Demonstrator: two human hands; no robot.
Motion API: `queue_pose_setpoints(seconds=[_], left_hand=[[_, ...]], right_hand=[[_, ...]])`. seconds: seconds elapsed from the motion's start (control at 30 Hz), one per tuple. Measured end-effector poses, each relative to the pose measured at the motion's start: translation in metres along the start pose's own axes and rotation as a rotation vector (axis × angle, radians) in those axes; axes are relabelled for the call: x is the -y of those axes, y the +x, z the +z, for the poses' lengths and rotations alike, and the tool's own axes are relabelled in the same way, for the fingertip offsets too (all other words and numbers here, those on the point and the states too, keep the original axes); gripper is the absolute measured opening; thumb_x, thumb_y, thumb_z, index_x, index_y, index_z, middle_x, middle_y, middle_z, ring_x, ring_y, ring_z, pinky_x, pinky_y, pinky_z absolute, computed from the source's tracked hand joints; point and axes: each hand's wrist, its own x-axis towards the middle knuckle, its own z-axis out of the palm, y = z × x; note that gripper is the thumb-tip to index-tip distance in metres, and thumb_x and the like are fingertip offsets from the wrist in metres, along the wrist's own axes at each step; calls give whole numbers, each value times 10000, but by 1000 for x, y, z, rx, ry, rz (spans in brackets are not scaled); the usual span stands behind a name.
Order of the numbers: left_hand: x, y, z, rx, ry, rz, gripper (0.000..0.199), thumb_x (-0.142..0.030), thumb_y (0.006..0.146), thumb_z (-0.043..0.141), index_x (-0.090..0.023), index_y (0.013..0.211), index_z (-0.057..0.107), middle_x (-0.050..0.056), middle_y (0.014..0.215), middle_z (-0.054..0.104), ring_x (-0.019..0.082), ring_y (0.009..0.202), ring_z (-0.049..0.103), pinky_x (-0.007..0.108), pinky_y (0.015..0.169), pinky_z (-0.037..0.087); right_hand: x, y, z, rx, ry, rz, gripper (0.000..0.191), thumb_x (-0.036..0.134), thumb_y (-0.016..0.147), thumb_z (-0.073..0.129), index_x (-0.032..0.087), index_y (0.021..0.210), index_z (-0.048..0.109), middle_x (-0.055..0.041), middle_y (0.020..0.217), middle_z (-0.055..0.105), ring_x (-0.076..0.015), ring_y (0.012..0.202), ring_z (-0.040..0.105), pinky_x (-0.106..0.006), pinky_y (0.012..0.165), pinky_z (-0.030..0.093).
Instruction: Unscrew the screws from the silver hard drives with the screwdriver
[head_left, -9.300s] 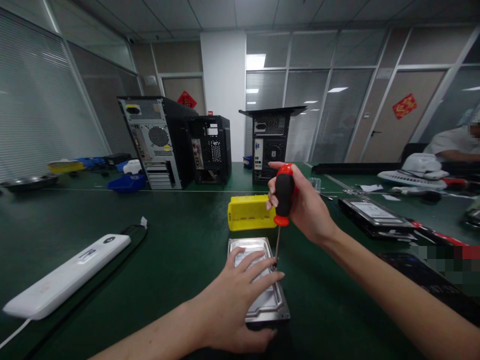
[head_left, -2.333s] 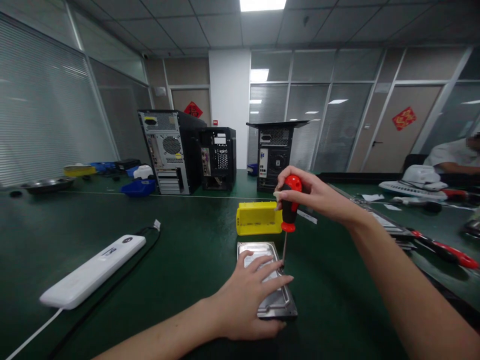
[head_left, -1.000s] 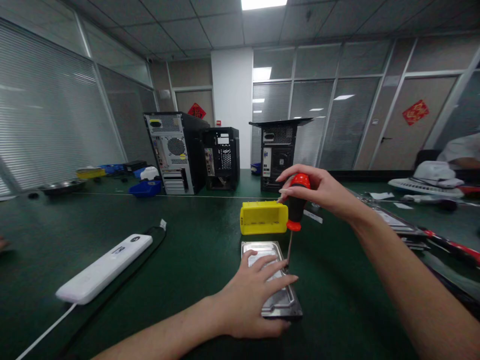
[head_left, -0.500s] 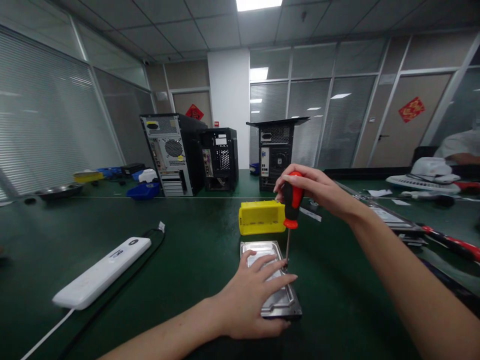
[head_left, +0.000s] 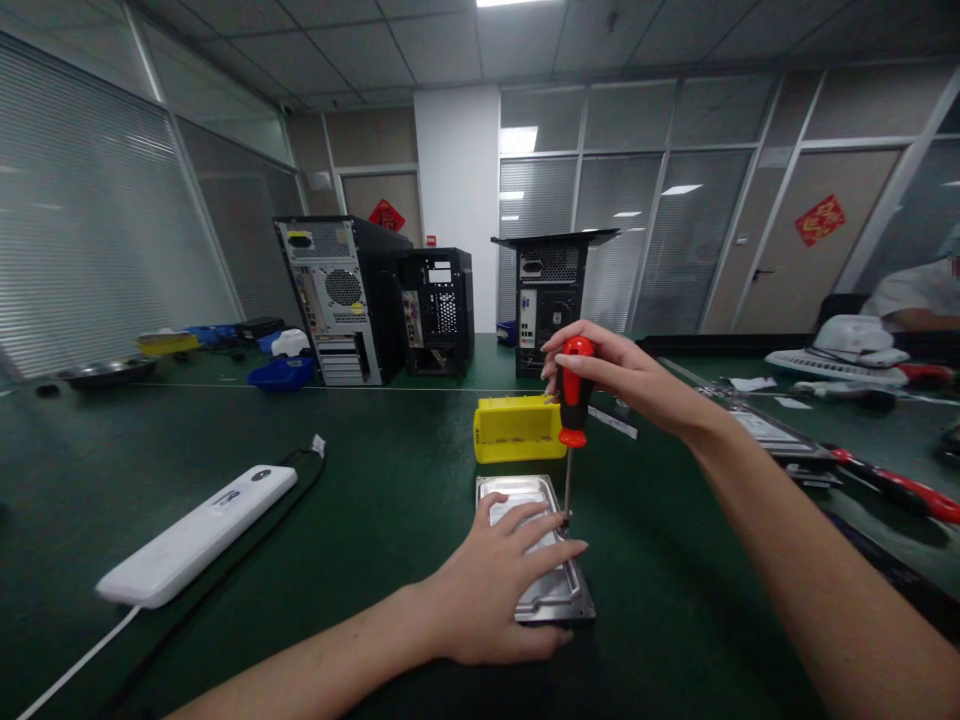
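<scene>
A silver hard drive (head_left: 551, 600) lies on the green table in front of me. My left hand (head_left: 495, 580) holds it down, fingers spread over its top and thumb along its near edge. In my right hand (head_left: 615, 375) is a screwdriver (head_left: 576, 400) with a red and black handle, gripped from above. Its shaft points almost straight down, and the tip meets the drive's right edge, close to my left fingertips. What lies right under the tip is too small to make out. Just beyond the drive stands a yellow plastic bin (head_left: 519, 430).
Computer cases (head_left: 341, 300) stand along the back. To the left lies a white power strip (head_left: 199, 535) with its cable. On the right are another drive (head_left: 772, 432), a red and black tool (head_left: 900, 485) and a white cap (head_left: 855, 345). A person (head_left: 919, 295) sits at the far right.
The whole view has shifted slightly, with things sitting a little higher and further left. The screwdriver handle has turned a little in my right hand. My left hand stays on the drive.
</scene>
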Motion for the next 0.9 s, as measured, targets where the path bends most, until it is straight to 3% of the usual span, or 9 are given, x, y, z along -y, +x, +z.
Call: queue_pose_setpoints(seconds=[0.17,0.43,0.53,0.7,0.9], left_hand=[[-1,0,-1,8,3,-2,688,-580,800,491,-331,1404,275,66,1482,286,347,1349,233,641,1036,88],[1,-1,2,-9,0,5,691,-598,805,473,-325,1406,271,67,1483,284,354,1347,234,644,1034,76],[1,-1,2,-4,-16,5,686,-589,808,475,-323,1407,272,73,1482,284,352,1346,233,645,1033,65],[0,-2,0,-6,-23,4,684,-585,805,484,-329,1403,276,63,1484,283,345,1345,238,638,1036,67],[-1,-2,-2,6,-37,-3,686,-577,804,489,-342,1407,264,60,1492,264,341,1351,229,637,1038,73]], right_hand=[[6,1,6,-52,-95,-29,197,321,824,594,197,957,520,-6,867,573,-134,799,601,-285,727,512],[12,1,11,-65,-290,-42,243,387,857,535,202,1014,542,-1,825,538,-130,765,557,-267,704,480],[12,-1,7,-30,-230,-2,229,343,903,446,211,1073,524,-16,889,546,-146,823,568,-299,764,473],[13,-5,-5,49,-178,23,258,348,864,520,220,1088,525,-45,1045,548,-186,952,564,-351,850,464],[16,-7,-9,-4,-371,104,234,394,794,610,201,908,539,-16,855,557,-155,759,559,-311,676,479]])
